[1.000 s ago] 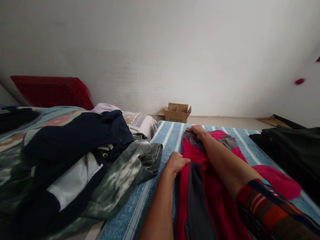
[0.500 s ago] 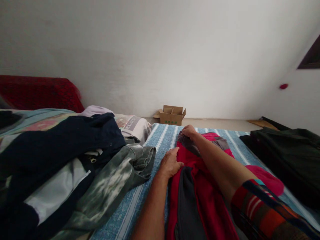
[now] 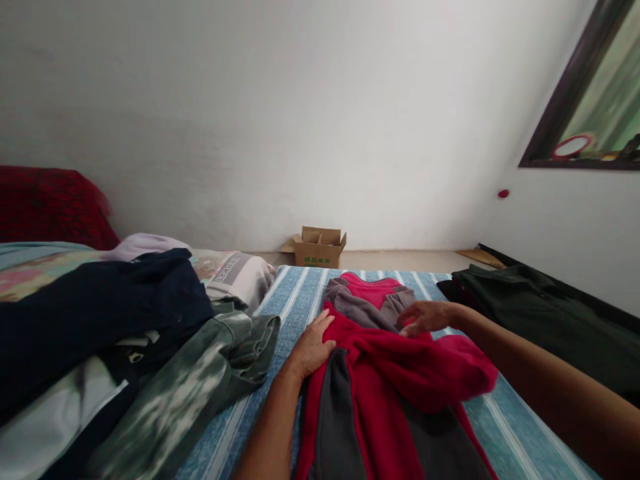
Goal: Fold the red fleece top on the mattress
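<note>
A: Red fleece garment with grey panels (image 3: 380, 393) lies lengthwise on the blue striped bedsheet (image 3: 295, 300), its collar end toward the far edge of the bed.

B: And the hands?

A: The left hand (image 3: 313, 347) lies flat and released on the garment's left edge. The right hand (image 3: 425, 317) hovers at a folded red sleeve near the chest; whether its grip closes on cloth cannot be told.

B: Room at the sides?

A: A strip of bare sheet runs along the left, then a heap of dark blue and green tie-dye clothes (image 3: 150, 347). On the right, sheet shows before a dark green garment (image 3: 540, 313). Beyond the bed's far edge, a small cardboard box (image 3: 319, 247) sits by the wall.
</note>
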{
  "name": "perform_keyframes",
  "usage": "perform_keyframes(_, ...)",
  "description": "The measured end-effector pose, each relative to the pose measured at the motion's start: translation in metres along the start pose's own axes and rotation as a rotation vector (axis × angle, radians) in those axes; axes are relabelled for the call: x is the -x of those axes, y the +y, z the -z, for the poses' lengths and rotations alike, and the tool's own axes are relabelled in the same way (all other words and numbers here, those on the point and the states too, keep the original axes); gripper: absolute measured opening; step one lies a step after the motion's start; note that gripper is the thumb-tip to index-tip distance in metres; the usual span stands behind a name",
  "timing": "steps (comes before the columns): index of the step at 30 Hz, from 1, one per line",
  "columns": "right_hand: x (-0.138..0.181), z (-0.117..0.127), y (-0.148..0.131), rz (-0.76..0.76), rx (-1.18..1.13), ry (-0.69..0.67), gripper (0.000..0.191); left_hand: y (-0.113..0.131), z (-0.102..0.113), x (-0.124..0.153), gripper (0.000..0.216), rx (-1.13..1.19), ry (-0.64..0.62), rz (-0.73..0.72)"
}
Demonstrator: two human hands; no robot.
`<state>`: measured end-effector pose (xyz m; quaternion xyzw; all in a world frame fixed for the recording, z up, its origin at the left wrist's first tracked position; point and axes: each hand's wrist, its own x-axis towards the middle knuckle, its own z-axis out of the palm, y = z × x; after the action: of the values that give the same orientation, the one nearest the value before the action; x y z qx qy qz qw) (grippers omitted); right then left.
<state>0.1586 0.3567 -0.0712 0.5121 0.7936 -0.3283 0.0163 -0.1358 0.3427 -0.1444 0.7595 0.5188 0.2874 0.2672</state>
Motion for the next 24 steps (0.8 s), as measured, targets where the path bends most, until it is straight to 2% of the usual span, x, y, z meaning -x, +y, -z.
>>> perform_keyframes(2,0.019,-0.016,0.014,0.03,-0.064,0.024,0.041,0.001,0.0,0.0,0.062,0.001,0.007,-0.005)
perform_keyframes(5,0.039,-0.034,0.016,0.062,-0.073,0.109,0.027,0.0,0.0,0.0,0.062,0.003,0.013,-0.016)
perform_keyframes(12,0.06,-0.046,-0.005,0.038,-0.063,0.151,0.017,-0.003,-0.001,-0.001,0.06,0.012,0.02,-0.035)
perform_keyframes(15,0.063,-0.05,-0.008,0.032,-0.07,0.123,0.015,-0.002,-0.001,-0.001,0.06,0.023,0.022,-0.042)
perform_keyframes(17,0.071,-0.046,-0.014,0.041,-0.153,0.098,0.017,-0.001,0.0,-0.001,0.06,0.028,0.017,-0.037)
perform_keyframes(20,0.096,-0.026,-0.027,0.005,-0.342,0.089,0.025,0.0,0.001,0.0,0.062,0.041,0.017,-0.025)
perform_keyframes(24,0.129,0.0,-0.022,-0.121,-0.43,0.29,0.039,0.003,0.002,0.001,0.058,0.061,0.013,-0.026)
